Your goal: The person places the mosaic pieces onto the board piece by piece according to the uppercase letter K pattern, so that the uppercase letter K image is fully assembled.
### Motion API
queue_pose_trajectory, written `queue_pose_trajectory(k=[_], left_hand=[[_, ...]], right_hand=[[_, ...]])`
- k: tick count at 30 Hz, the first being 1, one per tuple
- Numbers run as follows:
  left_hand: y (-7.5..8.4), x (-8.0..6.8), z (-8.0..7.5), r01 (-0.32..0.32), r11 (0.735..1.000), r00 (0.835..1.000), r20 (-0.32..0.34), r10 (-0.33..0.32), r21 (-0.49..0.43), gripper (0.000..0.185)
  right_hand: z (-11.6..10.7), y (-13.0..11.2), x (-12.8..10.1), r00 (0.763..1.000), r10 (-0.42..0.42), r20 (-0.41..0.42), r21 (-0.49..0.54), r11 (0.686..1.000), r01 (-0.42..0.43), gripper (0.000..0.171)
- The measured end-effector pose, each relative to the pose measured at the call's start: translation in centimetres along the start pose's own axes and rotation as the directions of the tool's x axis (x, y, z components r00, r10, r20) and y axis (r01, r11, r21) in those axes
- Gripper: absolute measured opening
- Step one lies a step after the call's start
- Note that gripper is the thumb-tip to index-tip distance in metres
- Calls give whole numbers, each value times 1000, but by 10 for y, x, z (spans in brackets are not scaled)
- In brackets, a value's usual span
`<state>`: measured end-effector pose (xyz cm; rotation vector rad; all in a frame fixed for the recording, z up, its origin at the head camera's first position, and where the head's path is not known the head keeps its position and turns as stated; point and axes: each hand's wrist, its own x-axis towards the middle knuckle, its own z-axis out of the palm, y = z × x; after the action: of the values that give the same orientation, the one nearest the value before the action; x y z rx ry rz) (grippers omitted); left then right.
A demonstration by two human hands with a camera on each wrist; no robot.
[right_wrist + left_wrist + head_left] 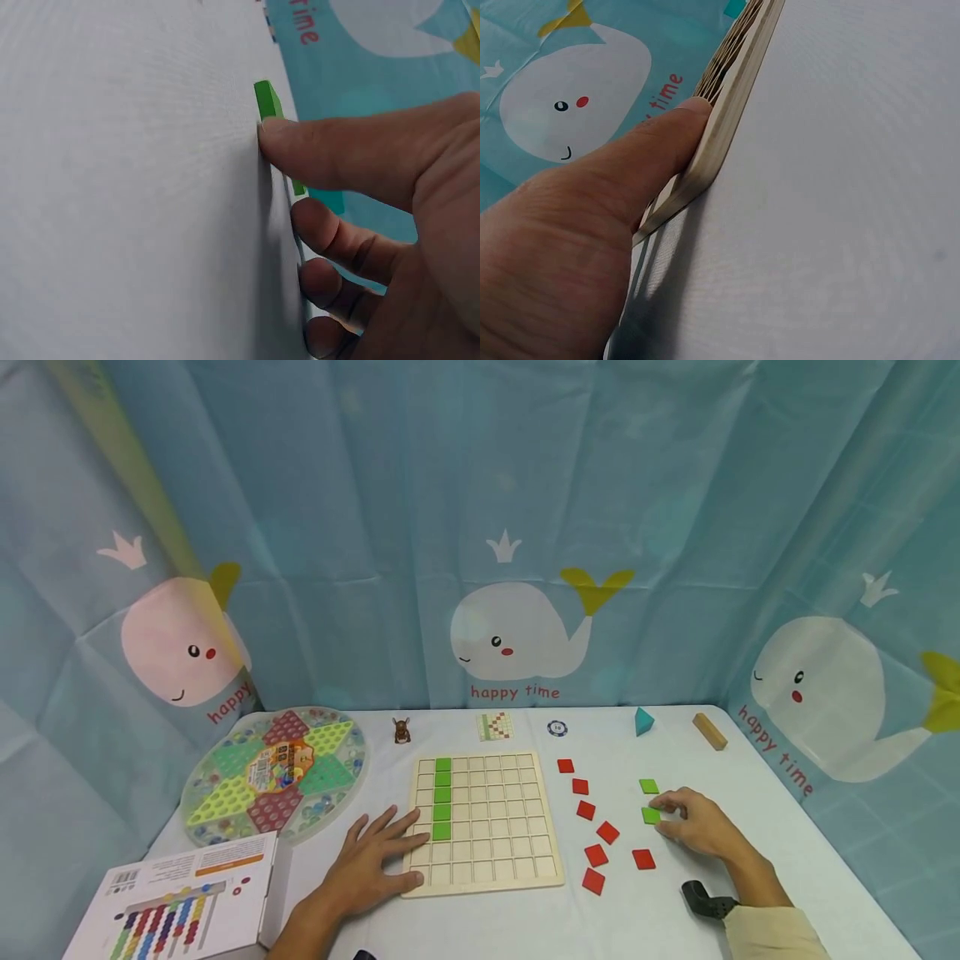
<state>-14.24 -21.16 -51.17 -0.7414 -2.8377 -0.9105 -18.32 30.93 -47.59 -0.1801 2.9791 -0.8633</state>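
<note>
Head view: right hand (699,823) pinches a green tile (650,816)

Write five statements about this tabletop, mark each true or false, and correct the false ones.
1. The left hand touches the wooden grid board. True.
2. The green tiles on that board form a row across. False: they form a column.
3. Seven red tiles lie beside the board. True.
4. The right hand touches a red tile. False: it touches a green tile.
5. The teal block is between the round chip and the brown bar. True.
</note>
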Motion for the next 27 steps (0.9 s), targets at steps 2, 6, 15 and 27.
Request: queue_pose_trajectory(k=[2,6,15,27], left_hand=[[0,0,0,3,1000,1000,5,-3,0,56],[-1,0,2,8,1000,1000,12,-8,-7,56],[0,-1,2,9,1000,1000,10,-9,-1,56],[-1,-1,0,11,1000,1000,3,-11,-2,57]], right_hand=[[1,1,0,1000,-1,-9,-8,1000,1,27],[0,1,-2,999,-11,-36,6,1000,11,25],[-19,-23,-9,990,-97,-102,58,993,103,25],[-38,-87,-23,949,-243,-201,99,959,266,27]])
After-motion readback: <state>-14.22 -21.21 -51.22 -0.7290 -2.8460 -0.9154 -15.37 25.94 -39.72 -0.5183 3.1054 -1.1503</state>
